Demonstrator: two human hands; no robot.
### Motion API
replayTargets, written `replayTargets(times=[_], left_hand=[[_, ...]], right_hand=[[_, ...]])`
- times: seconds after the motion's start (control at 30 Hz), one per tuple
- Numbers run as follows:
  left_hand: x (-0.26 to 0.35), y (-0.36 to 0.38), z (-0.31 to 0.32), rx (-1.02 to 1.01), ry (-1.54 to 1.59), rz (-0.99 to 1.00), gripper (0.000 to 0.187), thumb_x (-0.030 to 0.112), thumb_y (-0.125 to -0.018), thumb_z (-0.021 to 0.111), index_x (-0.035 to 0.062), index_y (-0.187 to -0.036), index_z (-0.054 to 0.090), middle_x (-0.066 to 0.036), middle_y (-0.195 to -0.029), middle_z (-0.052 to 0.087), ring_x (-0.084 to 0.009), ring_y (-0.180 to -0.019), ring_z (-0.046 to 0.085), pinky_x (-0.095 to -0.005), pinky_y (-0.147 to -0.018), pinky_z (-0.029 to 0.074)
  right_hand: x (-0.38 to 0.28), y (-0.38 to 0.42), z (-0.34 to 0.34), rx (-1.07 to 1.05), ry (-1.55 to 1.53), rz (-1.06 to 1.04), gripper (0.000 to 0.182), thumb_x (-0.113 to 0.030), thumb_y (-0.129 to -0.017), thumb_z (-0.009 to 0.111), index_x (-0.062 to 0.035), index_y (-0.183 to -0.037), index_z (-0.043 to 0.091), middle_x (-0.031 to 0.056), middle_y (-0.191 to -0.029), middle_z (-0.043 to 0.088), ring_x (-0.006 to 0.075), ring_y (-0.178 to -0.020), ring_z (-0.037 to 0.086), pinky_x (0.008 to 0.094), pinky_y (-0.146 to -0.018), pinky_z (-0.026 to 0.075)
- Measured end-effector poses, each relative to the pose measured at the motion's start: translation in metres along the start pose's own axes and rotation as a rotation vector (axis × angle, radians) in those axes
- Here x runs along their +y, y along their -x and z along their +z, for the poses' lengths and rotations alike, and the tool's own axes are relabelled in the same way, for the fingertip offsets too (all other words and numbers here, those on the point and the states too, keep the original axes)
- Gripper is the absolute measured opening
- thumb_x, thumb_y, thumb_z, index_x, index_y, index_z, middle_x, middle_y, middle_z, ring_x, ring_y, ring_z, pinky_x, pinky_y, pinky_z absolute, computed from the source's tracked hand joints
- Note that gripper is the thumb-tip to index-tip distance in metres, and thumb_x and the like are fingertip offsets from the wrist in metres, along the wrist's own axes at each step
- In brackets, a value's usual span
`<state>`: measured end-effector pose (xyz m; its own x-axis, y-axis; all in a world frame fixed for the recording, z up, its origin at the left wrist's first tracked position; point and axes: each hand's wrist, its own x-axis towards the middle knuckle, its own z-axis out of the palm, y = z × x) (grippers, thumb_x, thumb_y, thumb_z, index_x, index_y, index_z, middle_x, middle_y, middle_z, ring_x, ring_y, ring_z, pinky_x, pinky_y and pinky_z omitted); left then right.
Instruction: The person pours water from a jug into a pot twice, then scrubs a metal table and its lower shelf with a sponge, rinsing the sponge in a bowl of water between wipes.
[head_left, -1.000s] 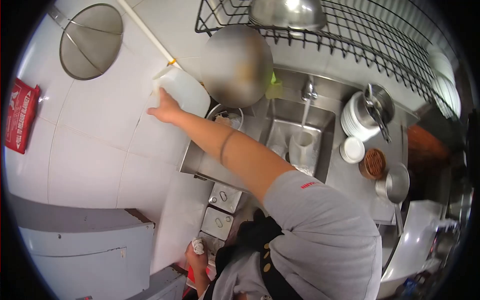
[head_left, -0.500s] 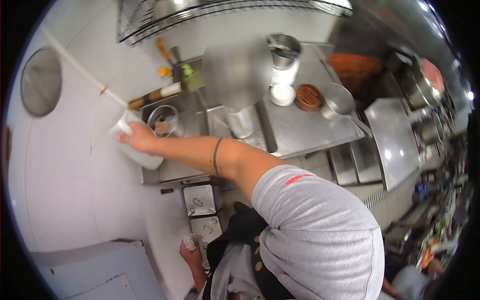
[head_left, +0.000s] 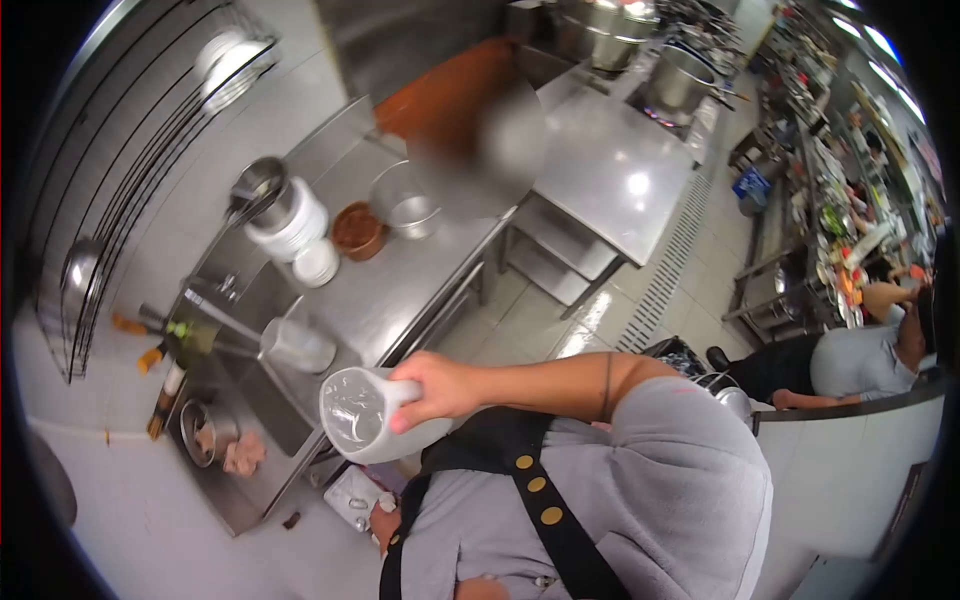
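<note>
The right hand (head_left: pixel 436 390) is closed round the handle of a white plastic jug (head_left: pixel 376 436), which hangs to the left of the fist, tilted so its open mouth faces the camera. The inside looks glossy; whether liquid lies in it, I cannot tell. Below and left of that grip, the left hand (head_left: pixel 383 524) is closed on a crumpled white cloth (head_left: pixel 387 502), near a lidded metal container (head_left: pixel 350 497).

Up and left of the jug grip, a second white plastic jug (head_left: pixel 300 346) stands at the steel sink (head_left: pixel 268 398), near the tap (head_left: pixel 224 288). Farther left sits a metal bowl (head_left: pixel 192 436) with pale pieces (head_left: pixel 244 454) just beside it. Beyond the grip are stacked white plates (head_left: pixel 288 228), a brown round container (head_left: pixel 357 232) and a saucepan (head_left: pixel 412 214).
</note>
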<state>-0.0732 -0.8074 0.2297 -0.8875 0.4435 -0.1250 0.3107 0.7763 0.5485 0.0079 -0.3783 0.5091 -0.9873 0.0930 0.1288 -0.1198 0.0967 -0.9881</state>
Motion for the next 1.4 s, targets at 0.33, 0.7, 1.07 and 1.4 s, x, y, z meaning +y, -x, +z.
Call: replayTargets(times=[0.33, 0.7, 1.07, 1.4], left_hand=[[0.035, -0.121, 0.125, -0.816, 0.037, 0.253, 0.031, 0.027, -0.078, 0.074, 0.0071, -0.102, 0.073, -0.018, -0.098, 0.075, -0.0354, -0.093, 0.073, -0.0423, -0.081, 0.055], [0.143, -0.236, 0.152, -0.569, -0.247, 0.062, 0.049, 0.035, -0.073, 0.077, 0.0025, -0.110, 0.074, -0.026, -0.113, 0.071, -0.0398, -0.114, 0.067, -0.0475, -0.095, 0.053], [0.315, -0.245, 0.176, -0.644, 0.097, -0.054, 0.032, 0.025, -0.074, 0.078, -0.0010, -0.092, 0.073, -0.020, -0.086, 0.075, -0.0305, -0.087, 0.075, -0.0458, -0.073, 0.055], [0.344, -0.194, 0.184, -0.573, -0.087, -0.165, 0.049, 0.036, -0.068, 0.086, 0.0021, -0.101, 0.073, -0.017, -0.096, 0.076, -0.0316, -0.093, 0.074, -0.0435, -0.078, 0.056]], right_hand=[[-0.032, 0.220, -0.219, 0.708, -0.068, -0.035, 0.039, -0.031, -0.084, 0.087, 0.0013, -0.102, 0.073, 0.0012, -0.094, 0.073, 0.0087, -0.084, 0.065, 0.0276, -0.075, 0.053], [-0.093, 0.291, -0.405, 1.374, 0.201, -0.104, 0.031, -0.037, -0.099, 0.070, -0.0073, -0.092, 0.062, -0.0073, -0.064, 0.048, 0.0045, -0.054, 0.036, 0.0239, -0.052, 0.026], [-0.155, 0.336, -0.666, 1.677, 0.273, 0.047, 0.041, -0.045, -0.100, 0.067, -0.0153, -0.075, 0.052, -0.0092, -0.059, 0.040, 0.0039, -0.049, 0.032, 0.0231, -0.048, 0.024], [-0.155, 0.352, -0.942, 1.392, 0.729, 0.811, 0.061, -0.060, -0.091, 0.070, -0.0017, -0.081, 0.057, 0.0004, -0.060, 0.045, 0.0131, -0.045, 0.043, 0.0332, -0.039, 0.035]])
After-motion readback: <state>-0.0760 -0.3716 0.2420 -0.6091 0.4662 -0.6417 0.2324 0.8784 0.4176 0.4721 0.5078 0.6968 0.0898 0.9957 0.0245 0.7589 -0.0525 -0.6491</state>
